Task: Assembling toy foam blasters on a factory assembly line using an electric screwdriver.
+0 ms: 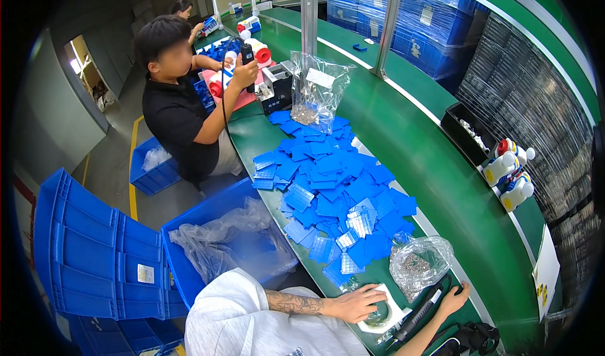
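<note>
My left hand (358, 303) lies over a white plastic piece (396, 312) with a round opening, its fingers bent across the near rim and holding it on the green table. Clear film or plastic shows in the opening. To the right, my right hand (454, 299) is beside a black electric screwdriver (421, 313), near its cable end. Its thumb and forefinger are apart, and I see nothing gripped between them. An open clear bag of small metal parts (416, 266) stands just beyond both hands.
Blue plastic plates (334, 179) lie heaped ahead. Another clear bag of metal parts (313, 97) stands behind them. At left are a lined blue crate (179, 230) and a co-worker (179, 97) holding a black tool. White bottle-shaped items (518, 191) stand at the right edge.
</note>
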Available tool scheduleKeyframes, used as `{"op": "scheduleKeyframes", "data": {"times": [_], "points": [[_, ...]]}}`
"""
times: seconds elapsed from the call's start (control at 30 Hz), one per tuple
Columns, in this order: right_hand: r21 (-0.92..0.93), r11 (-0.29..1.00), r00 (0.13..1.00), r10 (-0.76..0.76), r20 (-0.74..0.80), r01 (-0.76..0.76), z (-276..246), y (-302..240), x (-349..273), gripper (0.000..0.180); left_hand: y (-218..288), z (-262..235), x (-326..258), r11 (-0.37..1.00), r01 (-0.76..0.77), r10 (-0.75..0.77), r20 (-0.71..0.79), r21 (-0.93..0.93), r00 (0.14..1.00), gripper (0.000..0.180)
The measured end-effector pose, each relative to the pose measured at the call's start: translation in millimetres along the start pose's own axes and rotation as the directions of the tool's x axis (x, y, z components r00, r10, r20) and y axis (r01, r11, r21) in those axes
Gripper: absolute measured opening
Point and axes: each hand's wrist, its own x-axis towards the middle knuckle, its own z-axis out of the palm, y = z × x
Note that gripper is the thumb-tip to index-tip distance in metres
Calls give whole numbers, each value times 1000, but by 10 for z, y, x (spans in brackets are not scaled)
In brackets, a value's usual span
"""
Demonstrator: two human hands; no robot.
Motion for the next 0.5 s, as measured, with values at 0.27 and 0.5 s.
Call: {"op": "scheduleKeyframes", "data": {"times": [0.27, 0.5], "points": [[-12, 1000, 1000, -1, 5, 1, 23, 57, 6, 29, 11, -13, 7, 1000, 6, -6, 12, -7, 1000, 17], [-15, 998, 998, -55, -39, 54, 46, 90, 8, 31, -5, 13, -4, 1000, 7, -7, 6, -14, 1000, 17]]}}
